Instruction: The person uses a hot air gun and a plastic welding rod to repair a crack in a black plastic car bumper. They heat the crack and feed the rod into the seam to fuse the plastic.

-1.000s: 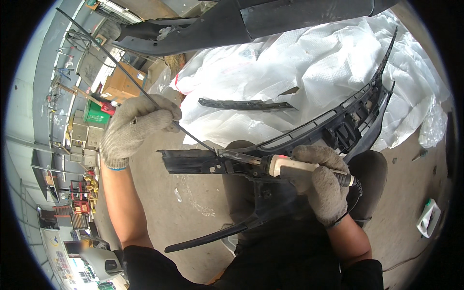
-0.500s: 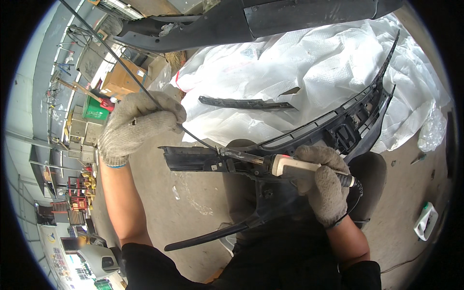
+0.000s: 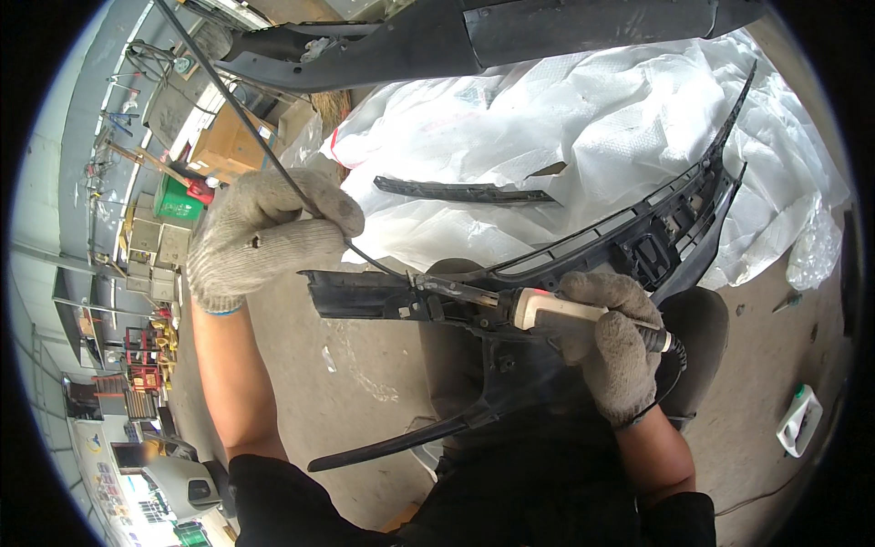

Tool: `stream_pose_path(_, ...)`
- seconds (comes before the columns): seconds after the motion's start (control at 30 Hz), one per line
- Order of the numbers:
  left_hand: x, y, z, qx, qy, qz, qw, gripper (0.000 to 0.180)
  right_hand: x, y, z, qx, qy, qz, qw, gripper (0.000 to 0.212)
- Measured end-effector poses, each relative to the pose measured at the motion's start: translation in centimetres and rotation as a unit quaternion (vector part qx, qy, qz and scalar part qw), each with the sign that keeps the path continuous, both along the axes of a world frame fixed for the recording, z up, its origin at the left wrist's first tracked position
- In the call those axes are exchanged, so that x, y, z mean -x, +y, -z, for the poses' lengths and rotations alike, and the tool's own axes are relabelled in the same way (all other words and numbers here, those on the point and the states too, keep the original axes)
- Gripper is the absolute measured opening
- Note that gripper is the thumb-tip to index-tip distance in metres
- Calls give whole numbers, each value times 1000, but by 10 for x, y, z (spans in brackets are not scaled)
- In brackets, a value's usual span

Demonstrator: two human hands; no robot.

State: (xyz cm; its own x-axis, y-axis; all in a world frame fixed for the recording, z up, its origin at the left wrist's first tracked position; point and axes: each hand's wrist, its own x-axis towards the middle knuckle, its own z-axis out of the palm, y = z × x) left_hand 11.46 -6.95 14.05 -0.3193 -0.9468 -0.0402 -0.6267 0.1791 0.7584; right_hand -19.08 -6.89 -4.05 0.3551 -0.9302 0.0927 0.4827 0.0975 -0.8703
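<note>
My left hand [image 3: 273,232], in a knitted grey work glove, pinches a long thin black plastic rod [image 3: 228,98]. The rod slants down to the right, its lower end meeting the metal tip of a plastic welding iron. My gloved right hand [image 3: 612,351] is closed around this iron [image 3: 547,312], which has a cream handle and a black cord. Iron tip and rod end meet over the left part of a black car grille [image 3: 574,251] lying across my legs. Whether the plastic there is melted is too small to tell.
Beyond my knees, crumpled white wrapping sheet [image 3: 656,118] covers the floor, with a loose black trim strip [image 3: 465,192] on it. A dark bumper [image 3: 602,41] lies at the top. A white jug [image 3: 799,421] stands at right; a cardboard box [image 3: 235,146] and green bin [image 3: 178,199] at left.
My left hand has shifted slightly right, and the rod's upper part has swung right with it. The iron and my right hand stay nearly in place.
</note>
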Motion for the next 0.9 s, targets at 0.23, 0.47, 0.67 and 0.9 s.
stream_pose_path(0.23,-1,0,12,55,33,15,998,18,-1,1,-1,-17,4,1,1000,39)
stream_pose_path(0.47,4,6,16,41,100,-46,993,33,-2,2,-3,-48,-10,5,999,51)
stream_pose_path(0.67,4,1,17,72,90,-21,993,41,-2,2,-3,-54,-11,-3,998,51)
stream_pose_path(0.9,1,0,21,57,91,-20,994,46,1,-2,0,-16,-16,-16,1000,38)
